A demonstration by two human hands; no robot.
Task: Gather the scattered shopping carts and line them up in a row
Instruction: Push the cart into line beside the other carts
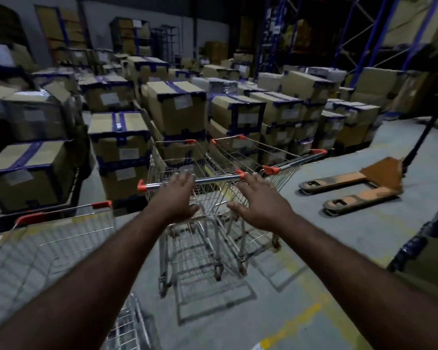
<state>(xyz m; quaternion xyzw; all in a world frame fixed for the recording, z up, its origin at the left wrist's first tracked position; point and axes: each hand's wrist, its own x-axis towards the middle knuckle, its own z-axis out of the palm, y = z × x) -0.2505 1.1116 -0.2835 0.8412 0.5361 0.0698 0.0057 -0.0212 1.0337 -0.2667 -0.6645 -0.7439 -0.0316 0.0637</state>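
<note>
steel cart [210, 195] ahead; left hand [180, 197] and right hand [259, 202] spread flat, gripping nothing.

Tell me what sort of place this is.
Most likely a warehouse: stacks of taped cardboard boxes, tall blue storage racks, and a pallet jack.

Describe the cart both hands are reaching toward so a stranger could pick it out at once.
Start at the stacks of blue-taped boxes left of the orange pallet jack. Three wire carts stand before them. It is the middle cart, close beside the right cart, the only one with the left hand and right hand open at its handle.
</note>
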